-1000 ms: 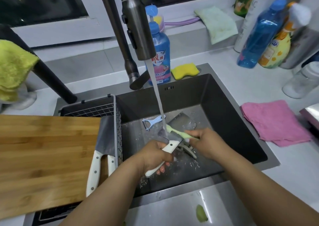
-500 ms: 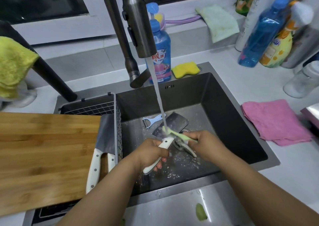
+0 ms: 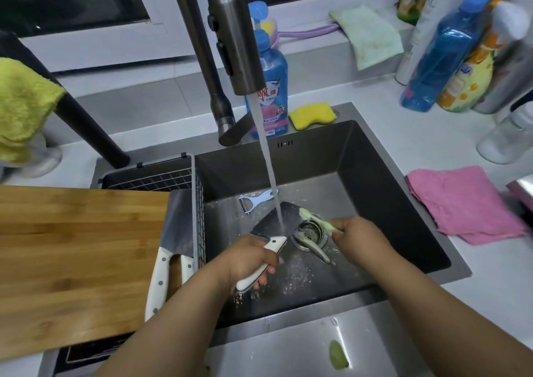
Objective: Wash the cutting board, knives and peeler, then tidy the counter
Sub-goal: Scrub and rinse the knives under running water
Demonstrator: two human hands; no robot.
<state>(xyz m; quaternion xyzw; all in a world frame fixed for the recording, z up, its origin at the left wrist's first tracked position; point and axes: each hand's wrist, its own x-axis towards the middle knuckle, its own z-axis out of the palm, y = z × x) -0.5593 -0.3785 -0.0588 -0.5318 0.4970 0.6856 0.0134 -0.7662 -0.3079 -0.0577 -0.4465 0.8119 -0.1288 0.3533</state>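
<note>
Under the running tap (image 3: 230, 33), head view: the left hand (image 3: 248, 257) is gripping the white handle of a cleaver (image 3: 275, 224), fingers curled round it, and is holding the dark blade flat in the water stream (image 3: 271, 169) above the sink (image 3: 403, 218) floor. The right hand (image 3: 357, 238) is pinching the handle of a pale green brush (image 3: 317, 218); its head is lying at the blade's far right edge, touching or nearly so.

Step in hand, as judged: scrubbing one knife under the tap. Board and peeler are not yet being handled. The blue peeler (image 3: 258, 199) is lying on the sink floor just behind the blade, apart from both hands. The wooden cutting board (image 3: 75, 255) is resting on the worktop and sink rack at left, with two more white-handled knives (image 3: 170, 258) lying at its right edge, near the left forearm.

Next move likely calls for turning the blade over to brush the other face, keeping fingers clear of the edge; the wet handle may slip.
</note>
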